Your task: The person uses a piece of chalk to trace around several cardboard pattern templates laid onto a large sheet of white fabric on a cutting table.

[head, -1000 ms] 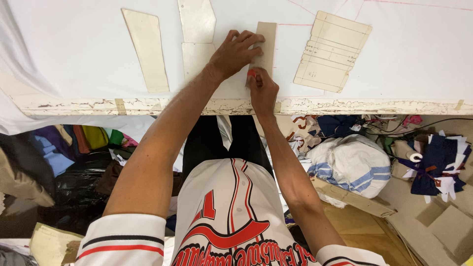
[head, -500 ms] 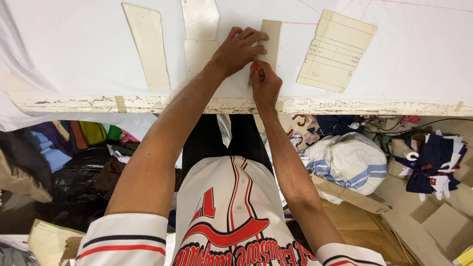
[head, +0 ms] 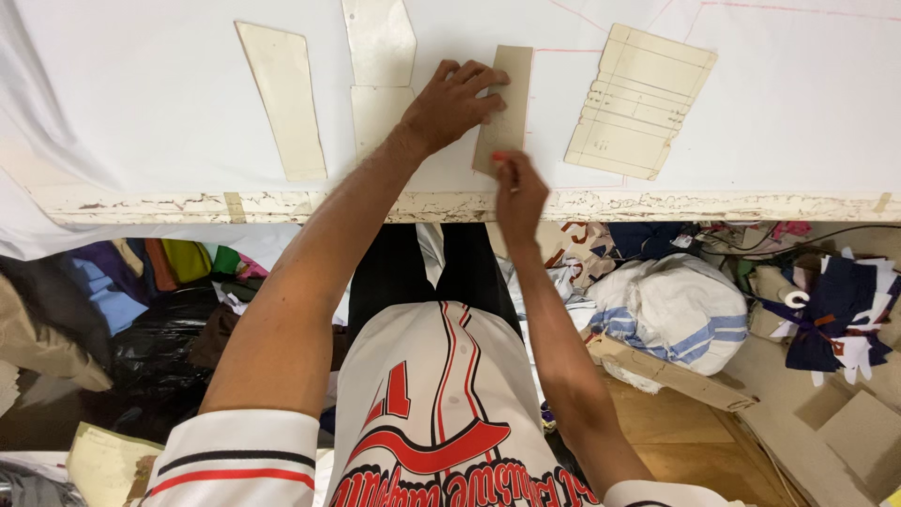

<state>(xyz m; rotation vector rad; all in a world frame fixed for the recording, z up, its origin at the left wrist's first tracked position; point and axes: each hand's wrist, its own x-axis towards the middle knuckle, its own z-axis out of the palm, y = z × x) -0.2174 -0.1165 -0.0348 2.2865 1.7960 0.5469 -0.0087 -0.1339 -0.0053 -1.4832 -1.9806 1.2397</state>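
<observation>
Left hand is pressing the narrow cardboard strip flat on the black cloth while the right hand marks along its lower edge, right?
Not quite: the head view shows white cloth, not black. The left hand presses the narrow cardboard strip flat while the right hand marks at its lower edge.

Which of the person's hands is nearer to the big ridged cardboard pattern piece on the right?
The right hand, just below and left of the ridged pattern piece. The left hand lies farther left, pressing the narrow cardboard strip.

A narrow tan card pattern piece (head: 507, 103) lies flat, slightly tilted, on white fabric (head: 141, 113).
</observation>
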